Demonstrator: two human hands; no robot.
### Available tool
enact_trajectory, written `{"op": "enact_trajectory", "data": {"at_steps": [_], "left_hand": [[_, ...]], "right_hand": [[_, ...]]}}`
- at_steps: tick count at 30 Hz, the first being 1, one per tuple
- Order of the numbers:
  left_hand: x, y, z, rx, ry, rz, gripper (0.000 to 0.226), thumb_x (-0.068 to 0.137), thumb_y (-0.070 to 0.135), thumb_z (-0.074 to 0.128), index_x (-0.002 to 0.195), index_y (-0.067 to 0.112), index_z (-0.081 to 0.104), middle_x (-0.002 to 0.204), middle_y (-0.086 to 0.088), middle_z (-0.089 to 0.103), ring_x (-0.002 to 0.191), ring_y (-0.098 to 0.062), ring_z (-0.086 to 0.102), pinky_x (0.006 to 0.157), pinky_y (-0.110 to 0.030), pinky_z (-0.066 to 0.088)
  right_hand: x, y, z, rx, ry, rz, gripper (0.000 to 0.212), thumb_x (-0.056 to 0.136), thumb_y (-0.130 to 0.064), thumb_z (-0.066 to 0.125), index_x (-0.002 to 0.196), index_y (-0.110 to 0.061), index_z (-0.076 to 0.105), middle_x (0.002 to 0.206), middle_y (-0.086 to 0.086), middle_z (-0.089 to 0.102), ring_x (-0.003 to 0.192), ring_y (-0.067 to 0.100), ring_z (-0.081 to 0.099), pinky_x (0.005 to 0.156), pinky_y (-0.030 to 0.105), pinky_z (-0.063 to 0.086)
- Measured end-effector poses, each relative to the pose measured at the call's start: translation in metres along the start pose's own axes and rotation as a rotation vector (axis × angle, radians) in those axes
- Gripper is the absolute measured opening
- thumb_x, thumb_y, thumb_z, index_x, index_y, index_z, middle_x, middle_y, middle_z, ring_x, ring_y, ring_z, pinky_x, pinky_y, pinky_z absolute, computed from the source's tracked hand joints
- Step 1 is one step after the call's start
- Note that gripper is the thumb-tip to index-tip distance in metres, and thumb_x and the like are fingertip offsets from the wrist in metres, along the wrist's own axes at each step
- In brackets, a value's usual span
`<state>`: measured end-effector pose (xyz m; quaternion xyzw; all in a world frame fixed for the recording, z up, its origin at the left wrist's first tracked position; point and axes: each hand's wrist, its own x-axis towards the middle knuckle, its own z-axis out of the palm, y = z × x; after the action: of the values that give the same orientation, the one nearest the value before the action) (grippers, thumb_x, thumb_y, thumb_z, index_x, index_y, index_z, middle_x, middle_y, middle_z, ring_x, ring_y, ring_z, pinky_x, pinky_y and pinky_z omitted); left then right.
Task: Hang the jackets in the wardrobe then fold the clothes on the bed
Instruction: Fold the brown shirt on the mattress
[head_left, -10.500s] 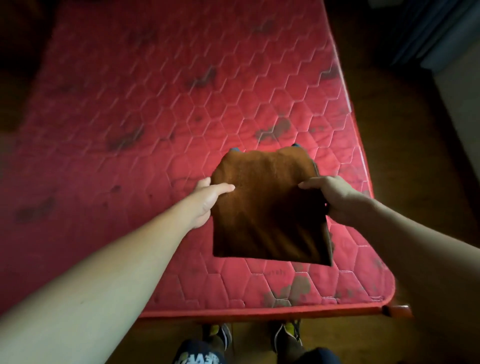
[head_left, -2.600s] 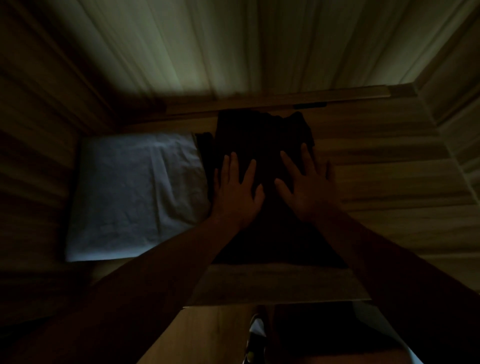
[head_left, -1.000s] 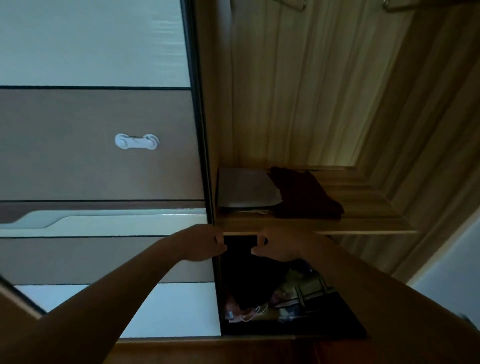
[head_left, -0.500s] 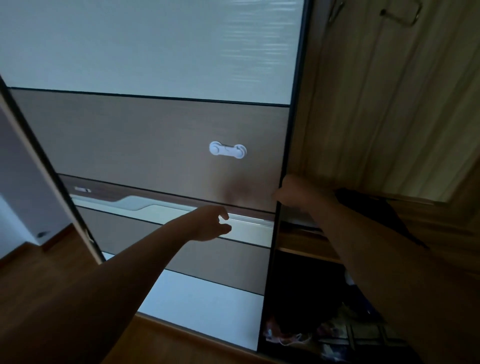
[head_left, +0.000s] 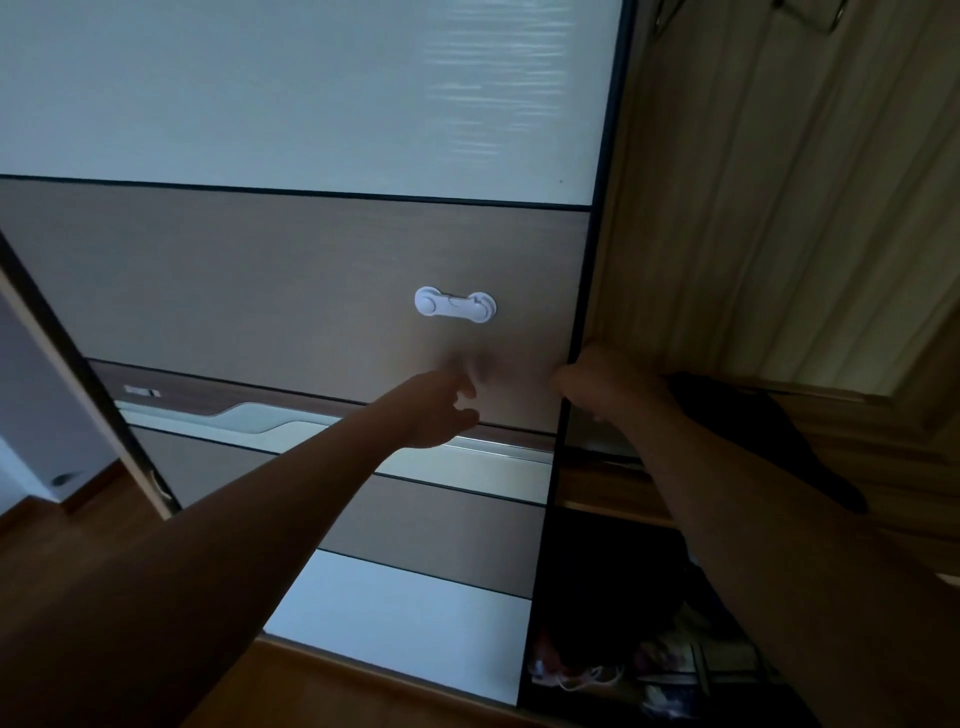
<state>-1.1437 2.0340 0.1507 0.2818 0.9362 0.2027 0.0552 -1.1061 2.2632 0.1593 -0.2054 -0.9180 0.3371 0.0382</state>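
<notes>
At the right edge of the sliding door (head_left: 311, 291), right hand (head_left: 597, 379) is clenched round the upright frame. Left hand (head_left: 441, 410) hangs loose before the door's face below the white latch (head_left: 455, 304), grasping nothing, contact unclear. Folded dark garment (head_left: 753, 423) lies on the wardrobe shelf (head_left: 893, 441) just right of that edge, so closing probably means sliding rightward, with the right hand nearer.

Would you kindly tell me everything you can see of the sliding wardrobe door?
The sliding door stands upright and partly open, the wardrobe interior showing to its right. Thin dark framing holds bands: pale glossy panels top and bottom, brown wood-look panels between, one light curved strip. A white two-knob latch sits on the upper brown panel. The right hand grips its right edge; the left hand hovers by its face, contact unclear.
</notes>
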Motion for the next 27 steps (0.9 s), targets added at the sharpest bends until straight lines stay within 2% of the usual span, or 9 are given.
{"op": "enact_trajectory", "data": {"at_steps": [3, 6, 8, 11, 13, 16, 20, 23, 27], "left_hand": [[0.01, 0.007, 0.004, 0.003, 0.017, 0.052, 0.038, 0.096, 0.028, 0.063, 0.131, 0.013, 0.058, 0.132, -0.008, 0.06, 0.113, -0.021, 0.058, 0.09, -0.024, 0.038], [0.021, 0.019, 0.011, 0.022, 0.023, 0.089, 0.041, 0.096, 0.026, 0.062, 0.134, 0.013, 0.057, 0.133, -0.008, 0.06, 0.121, -0.023, 0.056, 0.094, -0.025, 0.038], [0.028, 0.029, 0.017, 0.04, 0.027, 0.123, 0.041, 0.095, 0.027, 0.062, 0.134, 0.014, 0.057, 0.129, -0.009, 0.061, 0.118, -0.024, 0.057, 0.096, -0.028, 0.041], [0.038, 0.045, 0.028, 0.087, 0.044, 0.202, 0.036, 0.094, 0.024, 0.062, 0.129, 0.015, 0.06, 0.119, -0.009, 0.066, 0.109, -0.025, 0.062, 0.092, -0.03, 0.045], [0.042, 0.058, 0.036, 0.148, 0.075, 0.263, 0.033, 0.094, 0.023, 0.062, 0.125, 0.016, 0.061, 0.112, -0.008, 0.068, 0.104, -0.027, 0.064, 0.09, -0.032, 0.05], [0.046, 0.077, 0.05, 0.268, 0.136, 0.369, 0.033, 0.093, 0.026, 0.061, 0.125, 0.018, 0.058, 0.11, -0.008, 0.068, 0.1, -0.029, 0.064, 0.087, -0.038, 0.054], [0.053, 0.108, 0.069, 0.34, 0.141, 0.475, 0.037, 0.092, 0.028, 0.06, 0.128, 0.02, 0.055, 0.115, -0.004, 0.065, 0.102, -0.026, 0.062, 0.087, -0.035, 0.051], [0.061, 0.135, 0.082, 0.353, 0.133, 0.523, 0.038, 0.092, 0.028, 0.061, 0.128, 0.021, 0.056, 0.117, -0.002, 0.065, 0.102, -0.024, 0.062, 0.085, -0.031, 0.048], [0.074, 0.18, 0.102, 0.359, 0.115, 0.563, 0.031, 0.094, 0.026, 0.058, 0.124, 0.018, 0.058, 0.111, -0.003, 0.068, 0.094, -0.022, 0.063, 0.072, -0.025, 0.04]], "right_hand": [[0.003, 0.008, -0.003, 0.018, 0.025, 0.006, 0.016, 0.086, -0.021, 0.065, 0.095, -0.008, 0.066, 0.091, 0.01, 0.065, 0.071, 0.02, 0.061, 0.053, 0.023, 0.044], [0.006, 0.02, -0.011, 0.07, 0.03, 0.028, 0.019, 0.082, -0.02, 0.065, 0.097, -0.008, 0.066, 0.096, 0.012, 0.066, 0.082, 0.025, 0.065, 0.063, 0.029, 0.052], [0.007, 0.031, -0.019, 0.094, 0.03, 0.042, 0.018, 0.08, -0.021, 0.068, 0.095, -0.011, 0.065, 0.097, 0.009, 0.065, 0.085, 0.025, 0.065, 0.07, 0.034, 0.058], [0.007, 0.053, -0.033, 0.147, 0.001, 0.086, 0.026, 0.076, -0.022, 0.072, 0.099, -0.015, 0.062, 0.1, 0.003, 0.062, 0.087, 0.022, 0.063, 0.067, 0.034, 0.06], [0.006, 0.069, -0.043, 0.214, 0.005, 0.102, 0.037, 0.075, -0.018, 0.073, 0.111, -0.014, 0.063, 0.109, 0.005, 0.063, 0.094, 0.023, 0.063, 0.075, 0.036, 0.06], [0.0, 0.096, -0.058, 0.308, 0.032, 0.078, 0.036, 0.078, -0.008, 0.07, 0.114, -0.009, 0.067, 0.114, 0.008, 0.065, 0.101, 0.025, 0.062, 0.092, 0.042, 0.057], [-0.008, 0.132, -0.087, 0.383, 0.023, 0.123, 0.025, 0.077, -0.005, 0.066, 0.102, -0.009, 0.066, 0.101, 0.008, 0.064, 0.088, 0.022, 0.062, 0.061, 0.027, 0.051], [-0.012, 0.157, -0.113, 0.405, 0.025, 0.147, 0.032, 0.077, -0.004, 0.066, 0.108, -0.011, 0.063, 0.104, 0.004, 0.063, 0.088, 0.02, 0.062, 0.053, 0.023, 0.049], [-0.014, 0.199, -0.142, 0.42, 0.059, 0.215, 0.04, 0.079, -0.004, 0.065, 0.115, -0.017, 0.058, 0.107, -0.001, 0.062, 0.094, 0.02, 0.063, 0.085, 0.041, 0.059]]}}
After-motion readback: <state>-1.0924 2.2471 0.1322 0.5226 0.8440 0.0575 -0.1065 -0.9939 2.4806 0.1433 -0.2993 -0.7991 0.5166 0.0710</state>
